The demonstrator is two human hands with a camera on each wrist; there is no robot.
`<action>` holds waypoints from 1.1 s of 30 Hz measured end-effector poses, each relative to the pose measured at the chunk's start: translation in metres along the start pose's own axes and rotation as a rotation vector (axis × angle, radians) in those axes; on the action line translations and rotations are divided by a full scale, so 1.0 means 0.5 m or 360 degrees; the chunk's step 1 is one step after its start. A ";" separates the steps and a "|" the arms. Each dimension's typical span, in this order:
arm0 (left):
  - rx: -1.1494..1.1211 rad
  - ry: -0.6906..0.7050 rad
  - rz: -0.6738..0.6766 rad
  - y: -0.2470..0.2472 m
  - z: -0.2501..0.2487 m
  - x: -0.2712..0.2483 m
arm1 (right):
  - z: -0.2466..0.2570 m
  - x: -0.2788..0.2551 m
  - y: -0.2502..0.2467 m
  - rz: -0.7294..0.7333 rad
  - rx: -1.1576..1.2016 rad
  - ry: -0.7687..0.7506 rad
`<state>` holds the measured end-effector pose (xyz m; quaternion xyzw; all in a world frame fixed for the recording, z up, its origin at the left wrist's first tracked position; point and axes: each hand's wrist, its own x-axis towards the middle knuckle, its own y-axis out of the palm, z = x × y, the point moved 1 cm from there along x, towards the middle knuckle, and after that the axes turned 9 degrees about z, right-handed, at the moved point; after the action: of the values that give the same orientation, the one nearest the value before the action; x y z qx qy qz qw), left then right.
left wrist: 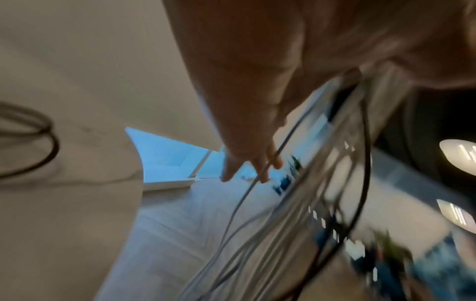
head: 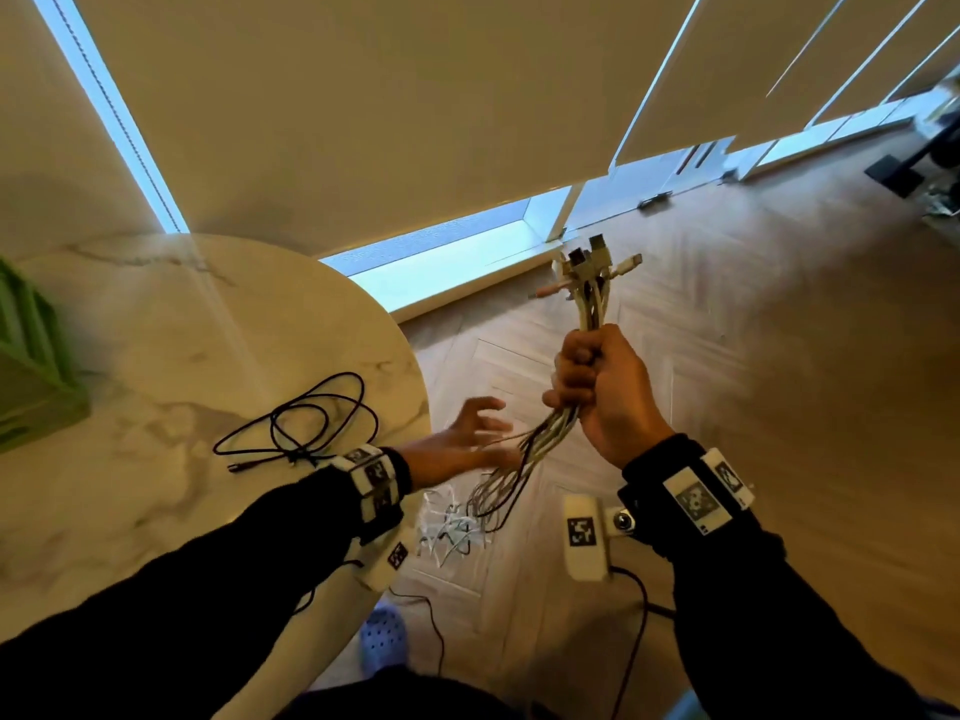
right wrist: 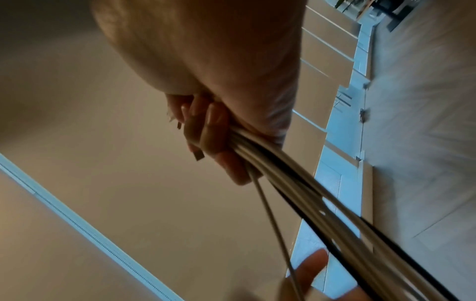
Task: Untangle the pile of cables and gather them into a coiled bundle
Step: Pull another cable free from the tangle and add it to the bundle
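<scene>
My right hand is raised over the floor and grips a bundle of white and dark cables in a fist, plug ends sticking up above it. In the right wrist view the fingers curl tightly round the cables. The loose cable tails hang down below the fist toward the floor. My left hand is spread open beside those tails, blurred, fingers touching the strands. A separate black cable lies looped on the round marble table.
A green crate stands at the table's left edge. Tangled white cable ends lie on the herringbone wood floor below my hands. Window blinds and a low sill run along the back. A blue shoe shows near the bottom.
</scene>
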<state>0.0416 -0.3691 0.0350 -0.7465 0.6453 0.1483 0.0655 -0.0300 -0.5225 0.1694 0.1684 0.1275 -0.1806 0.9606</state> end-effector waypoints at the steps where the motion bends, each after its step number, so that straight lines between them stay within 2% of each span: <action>1: -0.0106 0.0079 -0.0052 -0.010 -0.021 -0.009 | -0.004 0.001 -0.003 0.0040 -0.0077 0.0043; 6: -0.0160 0.0478 -0.0154 -0.019 -0.146 -0.025 | -0.038 0.006 0.038 0.0380 -0.0581 0.0244; 8: -0.0269 0.0472 -0.0263 -0.025 -0.173 -0.031 | -0.049 0.009 0.059 0.0443 -0.0717 0.0287; 12: -0.0247 0.0423 -0.0401 -0.042 -0.191 -0.054 | -0.076 0.007 0.089 0.0495 -0.1050 0.0107; 15: -0.0216 0.0344 -0.0402 -0.040 -0.202 -0.082 | -0.096 0.007 0.103 0.0708 -0.0943 0.0096; 18: 0.0198 0.0217 -0.0404 -0.038 -0.209 -0.111 | -0.124 0.025 0.088 0.0996 -0.0677 0.0373; 20: 0.0381 0.0220 -0.0301 -0.041 -0.211 -0.128 | -0.143 0.036 0.090 0.1244 -0.0980 0.0586; 22: 0.0199 0.0275 -0.0202 -0.044 -0.212 -0.151 | -0.173 0.048 0.098 0.1502 -0.1273 0.0710; 23: 0.0053 0.0317 -0.0192 -0.050 -0.211 -0.162 | -0.189 0.057 0.097 0.1553 -0.1311 0.0766; 25: -0.0189 0.0413 -0.0297 -0.062 -0.210 -0.194 | -0.212 0.072 0.106 0.1563 -0.1364 0.0848; 27: -0.0376 0.0483 -0.0455 -0.086 -0.202 -0.230 | -0.223 0.100 0.115 0.1428 -0.1495 0.0815; 29: -0.0502 0.0529 -0.0637 -0.113 -0.196 -0.265 | -0.214 0.131 0.136 0.1111 -0.1722 0.0568; 31: -0.0620 0.0603 -0.0882 -0.139 -0.191 -0.303 | -0.210 0.152 0.183 0.0862 -0.1939 0.0178; 33: -0.0734 0.0722 -0.1170 -0.163 -0.190 -0.342 | -0.227 0.150 0.246 0.0806 -0.2101 -0.0029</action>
<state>0.1137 -0.2223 0.1698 -0.9334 0.2875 0.0881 -0.1958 0.0646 -0.3951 0.0775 -0.4264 0.1592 0.1620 0.8756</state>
